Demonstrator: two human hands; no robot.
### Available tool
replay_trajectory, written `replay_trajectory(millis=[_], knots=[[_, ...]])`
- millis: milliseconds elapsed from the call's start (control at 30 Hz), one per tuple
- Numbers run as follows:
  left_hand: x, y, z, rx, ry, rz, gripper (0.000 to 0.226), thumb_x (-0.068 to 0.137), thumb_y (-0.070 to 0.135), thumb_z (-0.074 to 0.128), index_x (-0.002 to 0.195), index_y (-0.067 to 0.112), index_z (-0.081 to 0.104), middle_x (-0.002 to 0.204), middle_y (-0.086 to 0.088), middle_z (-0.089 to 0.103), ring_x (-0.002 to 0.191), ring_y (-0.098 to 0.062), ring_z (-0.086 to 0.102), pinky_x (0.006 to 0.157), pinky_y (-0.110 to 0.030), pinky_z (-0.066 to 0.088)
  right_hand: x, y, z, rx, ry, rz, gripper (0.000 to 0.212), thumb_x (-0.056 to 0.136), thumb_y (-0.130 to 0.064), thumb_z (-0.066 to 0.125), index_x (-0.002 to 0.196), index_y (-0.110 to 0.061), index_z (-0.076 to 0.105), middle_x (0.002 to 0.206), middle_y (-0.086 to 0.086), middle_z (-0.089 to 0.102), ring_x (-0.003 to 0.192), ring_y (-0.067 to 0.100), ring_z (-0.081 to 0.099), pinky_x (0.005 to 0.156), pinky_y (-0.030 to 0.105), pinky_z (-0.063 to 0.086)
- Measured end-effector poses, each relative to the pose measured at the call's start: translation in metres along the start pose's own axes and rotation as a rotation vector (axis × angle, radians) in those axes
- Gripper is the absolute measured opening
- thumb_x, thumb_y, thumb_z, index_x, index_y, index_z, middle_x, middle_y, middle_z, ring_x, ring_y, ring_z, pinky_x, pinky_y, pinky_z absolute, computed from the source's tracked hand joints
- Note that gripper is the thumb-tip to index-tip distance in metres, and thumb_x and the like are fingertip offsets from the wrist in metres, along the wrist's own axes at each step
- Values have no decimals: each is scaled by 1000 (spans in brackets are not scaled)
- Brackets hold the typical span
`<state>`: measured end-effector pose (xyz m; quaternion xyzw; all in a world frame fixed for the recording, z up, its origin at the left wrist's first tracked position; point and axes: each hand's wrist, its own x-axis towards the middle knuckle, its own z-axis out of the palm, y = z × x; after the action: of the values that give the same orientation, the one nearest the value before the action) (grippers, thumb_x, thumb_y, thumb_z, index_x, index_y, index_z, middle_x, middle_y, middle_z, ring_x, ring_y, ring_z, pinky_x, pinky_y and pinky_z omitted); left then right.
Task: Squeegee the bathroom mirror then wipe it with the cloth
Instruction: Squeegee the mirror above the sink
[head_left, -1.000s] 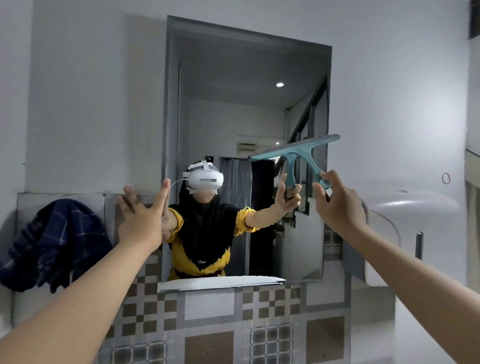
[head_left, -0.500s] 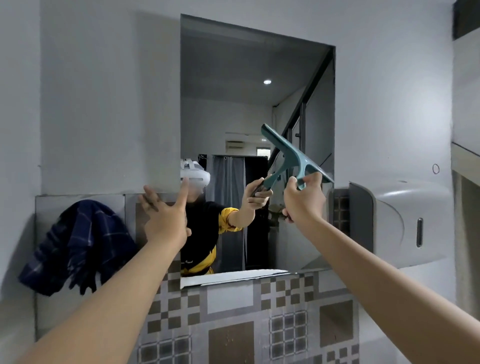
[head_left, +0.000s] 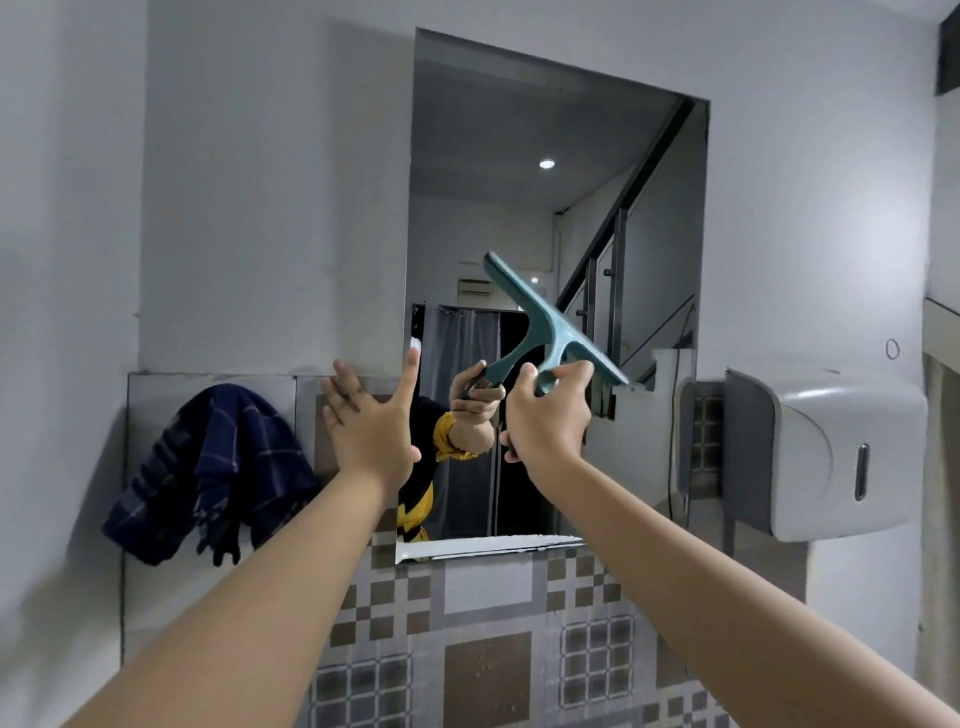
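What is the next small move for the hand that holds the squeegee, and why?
Probably level the squeegee and set its blade flat on the mirror. The right hand grips it tilted, the cloth hangs unused, and the left hand is open.

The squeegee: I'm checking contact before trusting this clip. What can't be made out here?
- Head view: whether the squeegee blade touches the mirror cannot be told.
- Handle end: covered by the right hand.
- Cloth: blurred, so what it hangs from is unclear.
- Left hand: contact with the wall is unclear.
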<state>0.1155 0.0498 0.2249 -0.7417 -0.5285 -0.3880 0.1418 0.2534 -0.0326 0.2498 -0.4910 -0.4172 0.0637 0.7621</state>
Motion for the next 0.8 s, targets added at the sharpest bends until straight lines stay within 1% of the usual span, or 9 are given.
replay_trajectory(millis=[133, 233, 300, 367, 500, 600, 700, 767, 800], knots=[[-9, -18, 8, -15, 55, 82, 105, 81, 39, 68, 146, 36, -14, 149, -34, -19, 138, -52, -9, 109, -59, 24, -18, 4, 1, -83, -61, -86, 19, 96, -31, 51, 96, -20, 35, 76, 6, 56, 50, 23, 56, 43, 35, 50], [-18, -32, 20, -10, 76, 136, 104, 79, 43, 68, 147, 35, -9, 150, -28, -21, 139, -48, -9, 109, -59, 25, -24, 11, -6, -141, -91, -164, 18, 97, -30, 51, 96, -21, 35, 72, 3, 53, 50, 21, 53, 45, 41, 53], [-25, -34, 27, -10, 61, 134, 106, 78, 45, 69, 145, 39, -13, 150, -23, -26, 140, -45, -12, 107, -59, 31, -28, 19, -10, -212, -116, -271, 16, 97, -27, 51, 98, -18, 39, 69, -3, 51, 48, 12, 50, 45, 30, 48], [-32, -36, 33, -20, 47, 126, 108, 78, 45, 69, 144, 40, -15, 150, -21, -28, 139, -41, -18, 106, -59, 33, -32, 29, -11, -287, -157, -399, 15, 96, -24, 53, 100, -15, 42, 65, -7, 51, 44, 6, 47, 41, 17, 38], [-40, -40, 43, 0, 7, 134, 111, 77, 46, 70, 143, 38, -19, 149, -21, -32, 137, -40, -26, 108, -59, 24, -27, 46, -16, -376, -199, -537, 17, 95, -22, 57, 103, -11, 46, 55, -8, 49, 38, 5, 46, 36, 16, 31], [-42, -41, 45, 16, -21, 122, 111, 78, 46, 68, 141, 41, -24, 147, -19, -38, 136, -39, -30, 110, -58, 18, -13, 54, -31, -484, -200, -616, 19, 93, -22, 60, 104, -9, 51, 45, -12, 38, 31, 7, 34, 35, 16, 24], [-41, -40, 45, 0, -35, 100, 112, 79, 42, 68, 139, 43, -27, 146, -16, -41, 135, -37, -33, 111, -58, 14, 5, 56, -50, -598, -189, -720, 23, 90, -21, 66, 106, -7, 58, 45, -17, 34, 33, -1, 29, 36, 12, 20], [-41, -40, 47, -3, -33, 86, 113, 79, 41, 69, 139, 44, -27, 145, -15, -42, 135, -36, -33, 111, -57, 13, 17, 59, -62, -653, -188, -790, 25, 87, -20, 69, 107, -6, 61, 49, -18, 44, 35, -2, 33, 36, 10, 24], [-41, -40, 47, 1, -32, 81, 114, 78, 40, 69, 138, 44, -28, 145, -14, -43, 135, -35, -33, 111, -57, 13, 24, 60, -67, -679, -185, -809, 27, 87, -22, 70, 108, -7, 62, 54, -12, 56, 37, 4, 39, 35, 15, 31]])
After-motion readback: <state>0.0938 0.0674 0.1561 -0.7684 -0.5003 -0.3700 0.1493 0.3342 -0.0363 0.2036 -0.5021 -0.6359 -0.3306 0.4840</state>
